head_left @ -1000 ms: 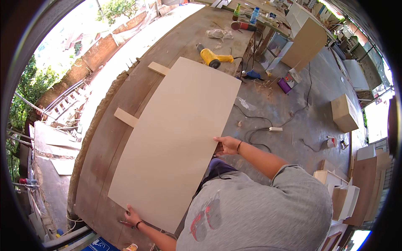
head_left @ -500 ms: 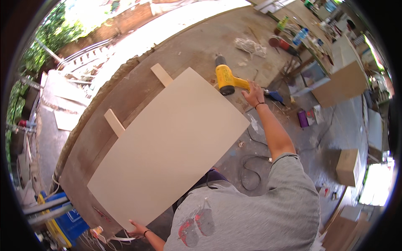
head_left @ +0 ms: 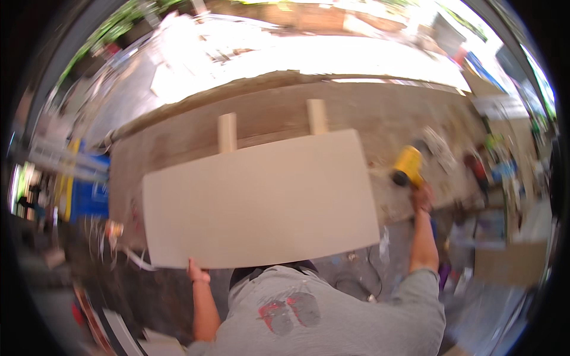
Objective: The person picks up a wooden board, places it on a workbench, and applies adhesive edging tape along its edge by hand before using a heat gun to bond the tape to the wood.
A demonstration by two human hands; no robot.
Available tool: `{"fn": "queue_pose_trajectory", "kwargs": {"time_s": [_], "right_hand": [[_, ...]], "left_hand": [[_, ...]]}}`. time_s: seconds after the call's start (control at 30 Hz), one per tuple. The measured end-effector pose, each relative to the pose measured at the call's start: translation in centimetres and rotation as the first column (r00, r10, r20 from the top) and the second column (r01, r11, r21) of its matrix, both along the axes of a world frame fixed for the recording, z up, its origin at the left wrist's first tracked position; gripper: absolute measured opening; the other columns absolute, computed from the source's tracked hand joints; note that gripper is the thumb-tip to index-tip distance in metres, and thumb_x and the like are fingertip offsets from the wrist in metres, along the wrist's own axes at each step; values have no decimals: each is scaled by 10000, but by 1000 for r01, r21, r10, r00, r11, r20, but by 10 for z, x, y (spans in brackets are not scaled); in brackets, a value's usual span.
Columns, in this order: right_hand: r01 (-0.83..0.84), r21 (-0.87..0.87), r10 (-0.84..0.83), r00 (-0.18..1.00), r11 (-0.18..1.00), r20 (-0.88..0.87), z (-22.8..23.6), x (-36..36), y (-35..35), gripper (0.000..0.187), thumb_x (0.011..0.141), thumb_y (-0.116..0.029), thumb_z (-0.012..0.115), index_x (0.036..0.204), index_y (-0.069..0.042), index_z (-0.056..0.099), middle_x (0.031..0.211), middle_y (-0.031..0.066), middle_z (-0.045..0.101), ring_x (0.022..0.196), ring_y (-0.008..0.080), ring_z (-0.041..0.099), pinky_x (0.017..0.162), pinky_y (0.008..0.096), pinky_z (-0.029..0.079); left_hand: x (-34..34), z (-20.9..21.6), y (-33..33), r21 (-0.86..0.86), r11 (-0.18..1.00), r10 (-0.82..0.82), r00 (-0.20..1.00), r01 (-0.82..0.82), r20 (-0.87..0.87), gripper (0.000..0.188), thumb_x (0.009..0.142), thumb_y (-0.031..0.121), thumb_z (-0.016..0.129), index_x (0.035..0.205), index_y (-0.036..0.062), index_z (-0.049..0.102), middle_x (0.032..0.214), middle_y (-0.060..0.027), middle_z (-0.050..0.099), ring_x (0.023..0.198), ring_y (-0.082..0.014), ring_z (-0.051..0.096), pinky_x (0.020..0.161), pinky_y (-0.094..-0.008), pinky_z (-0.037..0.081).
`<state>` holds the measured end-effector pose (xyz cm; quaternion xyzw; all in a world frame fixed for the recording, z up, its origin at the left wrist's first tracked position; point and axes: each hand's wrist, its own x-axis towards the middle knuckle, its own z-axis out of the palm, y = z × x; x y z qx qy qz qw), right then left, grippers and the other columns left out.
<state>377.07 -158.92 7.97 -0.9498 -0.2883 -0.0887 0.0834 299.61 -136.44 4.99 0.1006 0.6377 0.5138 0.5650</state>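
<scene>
A large flat beige board lies across the workbench in front of me, its long near edge close to my body. My left hand is at that near edge toward the left corner, holding it. Beyond the board's right end, a yellow heat gun with a black rear cap rests on the bench, its nozzle pointing away. My right hand is closed round the end of its handle, though motion blurs the fingers. Two pale wooden strips, a left one and a right one, stick out from beneath the board's far edge.
Beyond the heat gun lie a bundle of whitish cord and a red and dark power tool. A blue and yellow object stands off the bench's left end. A cable loops on the floor to the right of my body.
My view has swung round to the left, so the board now lies nearly level across it. My right hand has gone from open beside the heat gun's handle to closed on it.
</scene>
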Motion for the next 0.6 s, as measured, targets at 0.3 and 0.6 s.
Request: {"fn": "queue_pose_trajectory", "kwargs": {"time_s": [0.3,0.6], "right_hand": [[187,-195,-200,979,963,-48,-28,64,-35,496,856,-371,556,1271,-101,529,1213,144,590,1136,339,534,935,470,422],[162,129,-191,947,978,258,-14,-43,-2,484,849,-316,582,1277,-99,515,1263,122,537,1196,300,473,1022,462,328]], "left_hand": [[40,20,-2,-34,993,103,986,-109,-128,358,891,214,597,1182,44,476,1053,-110,603,888,-235,642,665,-392,566],[64,26,-1,-71,996,36,981,-51,-192,421,876,212,627,1163,-6,408,1142,-163,545,946,-245,631,732,-345,572]]}}
